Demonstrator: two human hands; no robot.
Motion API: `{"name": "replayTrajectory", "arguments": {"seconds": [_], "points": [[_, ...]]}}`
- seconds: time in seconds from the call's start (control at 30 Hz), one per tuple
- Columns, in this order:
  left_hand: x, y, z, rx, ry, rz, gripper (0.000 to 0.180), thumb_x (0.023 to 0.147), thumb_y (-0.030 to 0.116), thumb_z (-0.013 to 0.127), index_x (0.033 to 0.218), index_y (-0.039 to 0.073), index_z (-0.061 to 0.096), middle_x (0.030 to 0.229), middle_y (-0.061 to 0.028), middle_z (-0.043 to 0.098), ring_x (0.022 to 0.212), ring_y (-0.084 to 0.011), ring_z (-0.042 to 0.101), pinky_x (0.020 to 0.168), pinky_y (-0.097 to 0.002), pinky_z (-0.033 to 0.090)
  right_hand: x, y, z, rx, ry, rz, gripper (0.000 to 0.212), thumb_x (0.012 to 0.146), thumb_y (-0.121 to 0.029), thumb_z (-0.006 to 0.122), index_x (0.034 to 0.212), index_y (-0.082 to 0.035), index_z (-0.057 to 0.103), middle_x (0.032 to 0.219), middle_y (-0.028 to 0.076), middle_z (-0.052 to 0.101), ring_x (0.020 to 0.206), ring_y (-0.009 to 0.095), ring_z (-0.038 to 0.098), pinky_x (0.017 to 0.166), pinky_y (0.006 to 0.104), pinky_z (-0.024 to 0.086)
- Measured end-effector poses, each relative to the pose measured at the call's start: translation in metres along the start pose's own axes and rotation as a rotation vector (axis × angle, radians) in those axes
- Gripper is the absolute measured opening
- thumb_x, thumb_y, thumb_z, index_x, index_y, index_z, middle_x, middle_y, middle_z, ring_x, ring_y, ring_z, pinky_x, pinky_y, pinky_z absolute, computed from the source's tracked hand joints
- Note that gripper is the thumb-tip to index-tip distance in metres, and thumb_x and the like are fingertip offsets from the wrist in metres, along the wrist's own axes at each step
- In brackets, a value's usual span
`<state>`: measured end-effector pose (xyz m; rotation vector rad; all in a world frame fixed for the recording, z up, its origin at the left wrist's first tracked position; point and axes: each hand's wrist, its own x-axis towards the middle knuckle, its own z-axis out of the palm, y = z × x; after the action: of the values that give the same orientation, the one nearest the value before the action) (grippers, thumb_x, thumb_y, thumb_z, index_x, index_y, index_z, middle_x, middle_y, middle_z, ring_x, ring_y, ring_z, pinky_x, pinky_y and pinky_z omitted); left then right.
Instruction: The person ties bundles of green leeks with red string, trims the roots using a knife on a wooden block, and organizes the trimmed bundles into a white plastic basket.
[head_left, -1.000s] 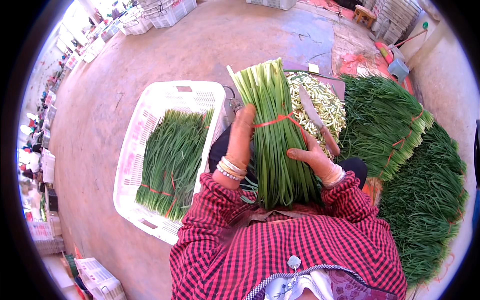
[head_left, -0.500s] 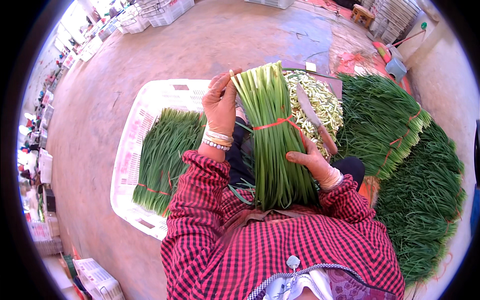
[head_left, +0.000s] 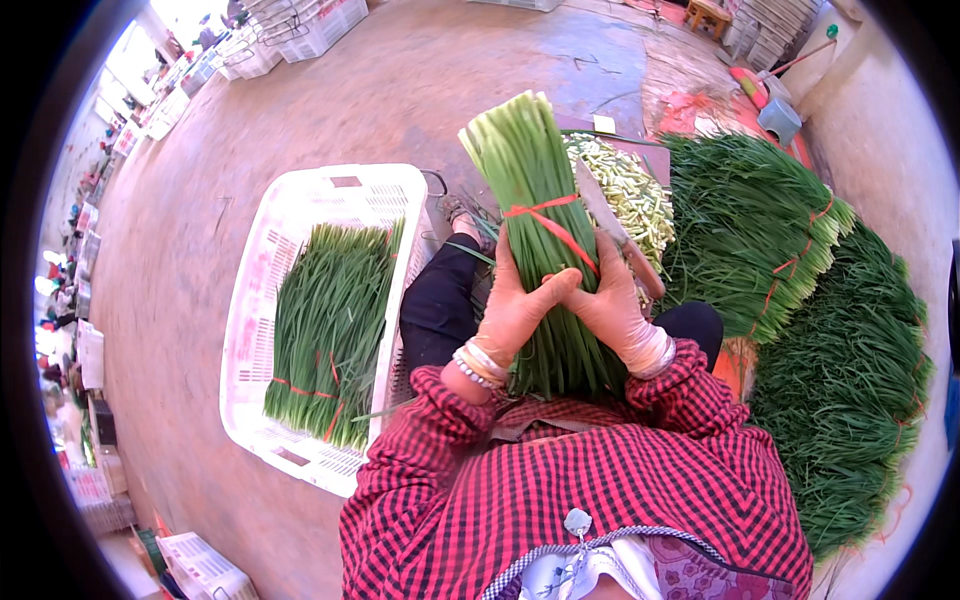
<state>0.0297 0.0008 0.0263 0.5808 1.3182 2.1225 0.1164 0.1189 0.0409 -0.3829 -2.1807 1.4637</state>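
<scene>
Between my hands stands a thick bundle of garlic chives, pale cut ends up, with a red tie around its middle. My left hand is wrapped round its left side below the tie. On the other side my right hand grips it, and the two thumbs meet across the front. Both hands wear thin gloves. Just beyond my right hand, a knife with a wooden handle lies over a heap of short cut stem ends. The leafy lower end of the bundle rests against my lap.
To my left a white plastic basket holds tied chives. Large piles of chives with red ties lie at right, along the wall. A blue-grey bucket stands behind them. More white crates stand at the far left.
My left hand has come down from the bundle's cut ends to its side, below the tie. The bundle now tilts more to the left, and my right hand has moved slightly up and inward.
</scene>
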Motion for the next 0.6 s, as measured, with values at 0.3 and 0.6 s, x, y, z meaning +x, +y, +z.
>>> {"name": "replayTrajectory", "arguments": {"seconds": [0.3, 0.6], "points": [[0.019, 0.007, -0.001, -0.190, 0.093, 0.043, 0.061, 0.076, 0.008, 0.082, 0.126, 0.003, 0.047, 0.114, -0.0076, 0.062, 0.099, -0.0169, 0.063, 0.086, -0.0314, 0.053, 0.013, -0.026, 0.019, -0.388, -0.011, -0.323, 0.097, 0.067, -0.018, 0.079, 0.149, -0.006, 0.027, 0.120, 0.020, 0.052, 0.104, 0.040, 0.059, 0.083, 0.0462, 0.052], [0.026, 0.042, -0.045, 0.713, 0.182, 0.192, 0.089, 0.063, 0.037, 0.085, 0.134, 0.003, 0.041, 0.112, -0.0168, 0.064, 0.101, -0.0305, 0.066, 0.087, -0.0394, 0.052, 0.051, -0.086, -0.022, -0.472, -0.018, -0.551, 0.025, 0.082, -0.013, 0.073, 0.106, -0.008, 0.067, 0.081, 0.008, 0.065, 0.068, 0.019, 0.068, 0.059, 0.0303, 0.052]]}}
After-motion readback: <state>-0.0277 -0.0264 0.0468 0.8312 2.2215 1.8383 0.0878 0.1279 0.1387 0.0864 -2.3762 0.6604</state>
